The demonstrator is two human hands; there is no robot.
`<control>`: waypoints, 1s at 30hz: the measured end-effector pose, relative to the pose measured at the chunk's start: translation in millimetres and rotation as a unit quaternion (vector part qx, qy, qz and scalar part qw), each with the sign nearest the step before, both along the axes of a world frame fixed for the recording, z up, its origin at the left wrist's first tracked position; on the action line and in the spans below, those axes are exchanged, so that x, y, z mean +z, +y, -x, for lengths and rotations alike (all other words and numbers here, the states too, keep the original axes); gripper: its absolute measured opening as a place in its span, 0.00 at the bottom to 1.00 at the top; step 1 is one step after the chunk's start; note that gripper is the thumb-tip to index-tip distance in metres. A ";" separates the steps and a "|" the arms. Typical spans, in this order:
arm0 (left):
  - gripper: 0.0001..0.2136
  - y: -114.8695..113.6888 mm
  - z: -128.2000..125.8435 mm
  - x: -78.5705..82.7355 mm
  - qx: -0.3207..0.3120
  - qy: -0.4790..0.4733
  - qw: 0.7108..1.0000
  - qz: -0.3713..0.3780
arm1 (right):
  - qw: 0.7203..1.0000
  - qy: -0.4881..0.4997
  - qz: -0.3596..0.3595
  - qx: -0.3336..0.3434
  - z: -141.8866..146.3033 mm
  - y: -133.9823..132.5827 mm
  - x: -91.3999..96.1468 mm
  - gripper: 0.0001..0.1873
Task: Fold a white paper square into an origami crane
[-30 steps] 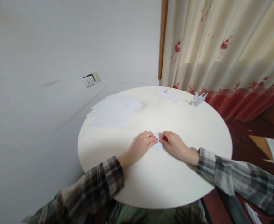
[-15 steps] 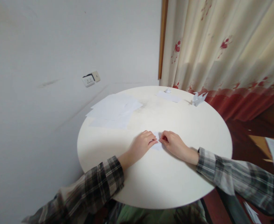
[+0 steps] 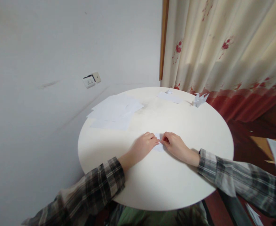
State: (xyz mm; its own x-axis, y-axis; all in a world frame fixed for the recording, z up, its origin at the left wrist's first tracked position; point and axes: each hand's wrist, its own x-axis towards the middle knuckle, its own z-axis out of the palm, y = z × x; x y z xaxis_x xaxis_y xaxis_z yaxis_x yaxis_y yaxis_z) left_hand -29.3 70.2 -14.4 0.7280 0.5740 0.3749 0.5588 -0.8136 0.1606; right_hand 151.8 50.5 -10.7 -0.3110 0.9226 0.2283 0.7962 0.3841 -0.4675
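Left hand (image 3: 143,146) and right hand (image 3: 176,146) pinch small paper (image 3: 159,148), nearly touching; best hold it flat against worktop (image 3: 152,185), crease with even pressure.

Small piece of white paper (image 3: 158,148) — plain and partly covered — lies near the middle of the round white table (image 3: 163,182), apparently flat; its creases are too indistinct to tell.

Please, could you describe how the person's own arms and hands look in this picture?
The left sleeve and right sleeve are long, in a plaid of black, grey and whitish stripes, with matching cuffs near the wrists. The left hand and right hand are bare, without visible jewellery.
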 end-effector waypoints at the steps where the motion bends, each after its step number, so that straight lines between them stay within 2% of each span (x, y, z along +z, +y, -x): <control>1: 0.12 -0.6 -0.1 1.4 -0.007 0.012 1.000 -0.009 | 1.000 0.001 0.000 0.000 -0.1 0.1 -0.3 0.04; 7: 0.13 -6.2 0.5 8.9 -0.032 0.069 0.996 -0.044 | 1.000 0.009 -0.014 0.000 -0.2 0.7 -3.2 0.06; 13: 0.12 -5.0 2.3 4.2 -0.035 0.100 0.992 -0.071 | 0.997 0.057 -0.049 0.026 -5.4 -0.6 -4.8 0.05; 15: 0.11 -3.4 2.9 0.9 -0.034 0.096 0.992 -0.074 | 0.992 0.084 -0.074 0.054 -8.9 -1.8 -4.9 0.02; 18: 0.09 -1.8 3.6 -3.0 -0.035 0.086 0.992 -0.080 | 0.982 0.102 -0.097 0.126 -13.5 -2.9 -5.7 0.04; 21: 0.09 -1.9 3.5 -4.3 -0.030 0.079 0.993 -0.084 | 0.977 0.086 -0.104 0.166 -15.9 -2.3 -7.3 0.04; 30: 0.10 -4.3 8.9 -2.4 -0.042 0.056 0.994 -0.081 | 0.974 0.011 -0.137 0.180 -16.7 -1.6 -6.6 0.07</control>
